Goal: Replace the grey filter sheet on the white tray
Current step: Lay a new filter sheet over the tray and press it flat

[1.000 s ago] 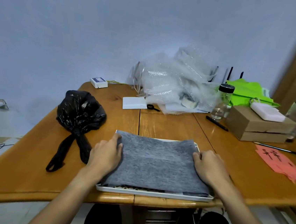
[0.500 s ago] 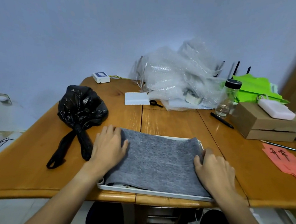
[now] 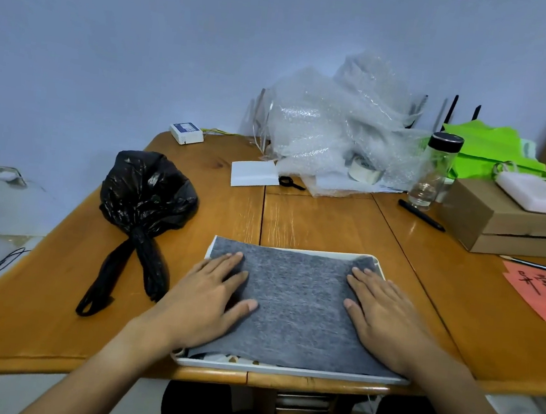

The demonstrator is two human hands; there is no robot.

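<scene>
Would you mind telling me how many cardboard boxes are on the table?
2, stacked at the table's far right: upper cardboard box, lower cardboard box beneath it. Others may be hidden behind clutter.

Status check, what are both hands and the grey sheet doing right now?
Left hand and right hand flat, open, pressing the grey filter sheet. Sheet covers the white tray. Nothing in the way.

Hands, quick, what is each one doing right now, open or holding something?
Left hand: open, flat, palm down on the grey filter sheet, holding nothing.
Right hand: open, flat, palm down on the sheet's other side, holding nothing.
</scene>
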